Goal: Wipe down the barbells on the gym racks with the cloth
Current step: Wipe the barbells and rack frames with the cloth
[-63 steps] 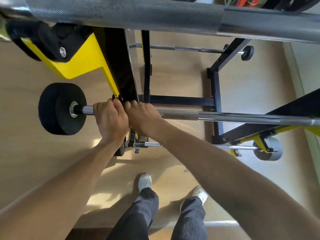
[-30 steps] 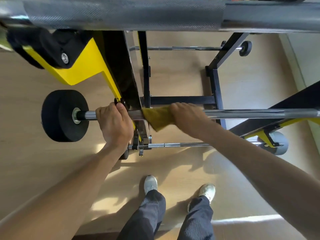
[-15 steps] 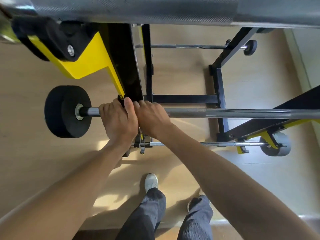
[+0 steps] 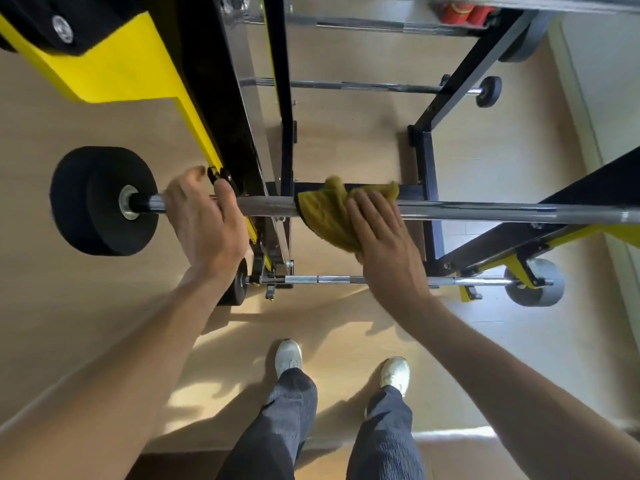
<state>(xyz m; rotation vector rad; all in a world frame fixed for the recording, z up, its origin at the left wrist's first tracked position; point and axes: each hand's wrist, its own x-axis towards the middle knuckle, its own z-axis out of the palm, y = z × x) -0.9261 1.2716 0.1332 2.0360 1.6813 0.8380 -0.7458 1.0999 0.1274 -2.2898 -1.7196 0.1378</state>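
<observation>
A steel barbell (image 4: 478,213) lies across the black-and-yellow rack (image 4: 214,109), with a black weight plate (image 4: 100,202) on its left end. My left hand (image 4: 204,220) rests over the bar just left of the rack upright, fingers loosening and partly lifted. A mustard-yellow cloth (image 4: 325,213) is draped around the bar right of the upright. My right hand (image 4: 381,233) presses on the cloth's right part with flat, extended fingers, holding it against the bar.
A lower barbell (image 4: 346,280) with a grey plate (image 4: 536,282) sits beneath, and further barbells (image 4: 367,86) hang on the rack beyond. Black frame posts (image 4: 427,188) stand behind the bar. My two feet (image 4: 289,358) stand on the wooden floor.
My right hand has slid right along the bar with the cloth, away from my left hand. My left hand's grip has loosened. The camera tilted, so the top bar left view.
</observation>
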